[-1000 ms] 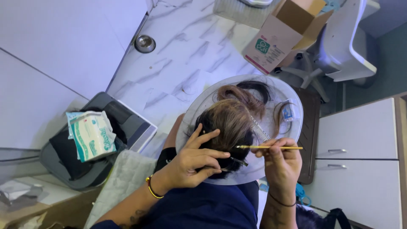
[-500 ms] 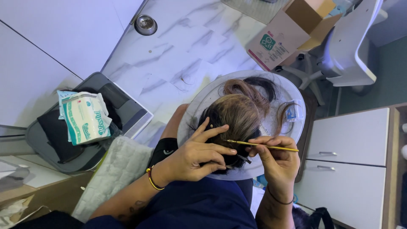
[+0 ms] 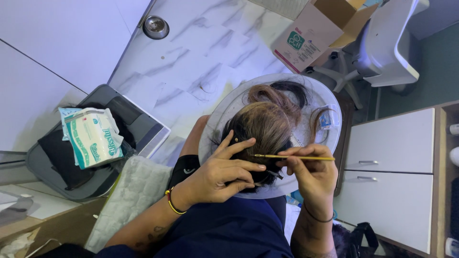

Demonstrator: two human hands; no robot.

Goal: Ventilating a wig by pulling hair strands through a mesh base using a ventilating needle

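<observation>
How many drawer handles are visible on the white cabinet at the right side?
2. One handle is on the upper drawer front of the white cabinet, near its lower left corner. The other handle is just below it, on the lower drawer front. More may lie outside the picture.

The left hand (image 3: pixel 217 174) presses the wig (image 3: pixel 262 129) while the right hand (image 3: pixel 308 174) pinches a yellow needle tool (image 3: pixel 292 157).

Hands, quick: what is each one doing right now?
Left hand: open, fingers pressed on the hair.
Right hand: closed, pinching a thin yellow stick.
</observation>
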